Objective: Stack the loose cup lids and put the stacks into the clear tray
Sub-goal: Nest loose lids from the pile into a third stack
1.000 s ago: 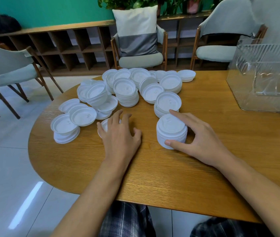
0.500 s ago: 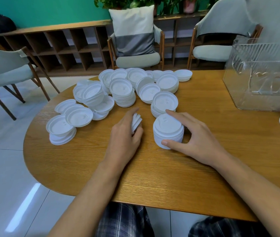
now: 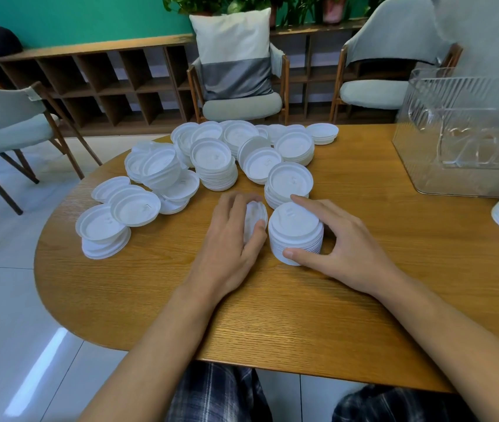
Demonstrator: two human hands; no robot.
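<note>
My left fingers (image 3: 233,208) curl round light, bendy lids (image 3: 255,219); right fingers (image 3: 309,204) clamp the likely-slick stack (image 3: 295,229) between them, at its sides.

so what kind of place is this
Probably a cafe or lounge seating area: a wooden table heaped with white cup lids, cushioned armchairs around it, and a low cubby shelf topped with potted plants.
</note>
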